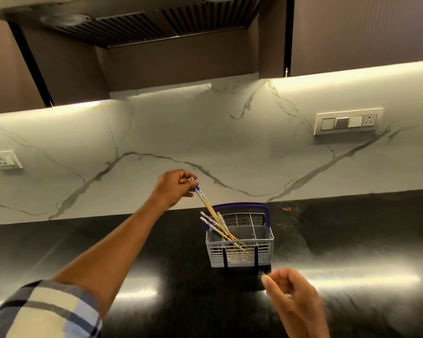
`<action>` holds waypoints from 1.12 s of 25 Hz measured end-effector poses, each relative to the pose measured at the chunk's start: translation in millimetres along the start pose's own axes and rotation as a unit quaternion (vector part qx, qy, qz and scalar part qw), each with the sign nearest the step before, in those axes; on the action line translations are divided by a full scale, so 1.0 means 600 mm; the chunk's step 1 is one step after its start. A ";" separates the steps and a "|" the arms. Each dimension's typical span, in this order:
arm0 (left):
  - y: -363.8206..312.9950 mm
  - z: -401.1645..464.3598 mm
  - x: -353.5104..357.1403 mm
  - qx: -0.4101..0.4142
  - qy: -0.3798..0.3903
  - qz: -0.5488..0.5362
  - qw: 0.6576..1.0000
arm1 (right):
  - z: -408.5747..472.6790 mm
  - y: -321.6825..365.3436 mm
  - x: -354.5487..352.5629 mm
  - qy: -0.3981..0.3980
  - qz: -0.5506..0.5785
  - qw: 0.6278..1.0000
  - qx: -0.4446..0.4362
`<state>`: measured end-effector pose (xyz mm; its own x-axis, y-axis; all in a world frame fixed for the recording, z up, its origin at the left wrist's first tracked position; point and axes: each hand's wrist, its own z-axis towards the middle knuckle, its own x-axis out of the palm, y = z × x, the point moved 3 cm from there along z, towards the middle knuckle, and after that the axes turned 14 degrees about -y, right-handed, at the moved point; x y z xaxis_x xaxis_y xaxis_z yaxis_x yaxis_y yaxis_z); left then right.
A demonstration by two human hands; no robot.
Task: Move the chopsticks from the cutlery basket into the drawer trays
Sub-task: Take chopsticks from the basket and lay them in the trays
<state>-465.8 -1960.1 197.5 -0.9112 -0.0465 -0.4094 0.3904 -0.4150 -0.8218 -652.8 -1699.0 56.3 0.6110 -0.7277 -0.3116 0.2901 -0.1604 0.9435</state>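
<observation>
- A grey cutlery basket (239, 250) with a purple handle (239, 206) stands on the dark, glossy countertop (352, 240), near the marble backsplash (205, 132); its upright stance keeps the chopsticks (217, 226) leaning together in the left compartments, patterned tops jutting above the rim within easy reach.
- The left hand (175, 187), reaching out from a plaid sleeve (47, 311), is curled closed, fingertips pinching the blue-patterned top of one or two chopsticks (205, 201); the exact count is hard to tell. The lower ends still dip into the basket, so the sticks slant up and to the left, held at the top presumably so they can slide clear of the grid.
- The right hand (291, 293) hovers near the camera, just in front of the basket, loosely curled with fingers half closed, holding nothing and touching nothing; it appears ready to steady the basket or take the sticks.
- No drawer or trays are in view; several chopsticks remain in the basket, so the transfer looks barely under way.
</observation>
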 end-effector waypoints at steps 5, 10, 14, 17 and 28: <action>-0.186 0.001 -0.031 0.111 0.110 0.055 0.986 | 0.087 0.152 0.051 0.088 0.036 0.989 -0.110; -0.276 -0.022 -0.045 0.144 0.149 0.045 0.977 | 0.120 0.249 0.059 0.091 0.069 0.972 -0.205; -0.270 -0.039 -0.051 0.125 0.161 0.013 0.979 | 0.106 0.250 0.049 0.141 0.133 0.969 -0.152; -0.227 -0.063 -0.030 0.085 0.185 -0.013 0.979 | 0.090 0.211 0.049 0.188 0.118 0.969 -0.105; 0.050 -0.253 0.100 -0.127 0.313 -0.064 0.939 | -0.053 -0.060 0.064 0.273 0.049 0.958 0.074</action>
<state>-489.0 -1837.1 88.3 -0.7279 0.5646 -0.3890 0.3747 -0.1475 -0.9153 -616.7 -1699.8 6.7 0.9361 -0.2930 -0.1945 0.1278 -0.2318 0.9643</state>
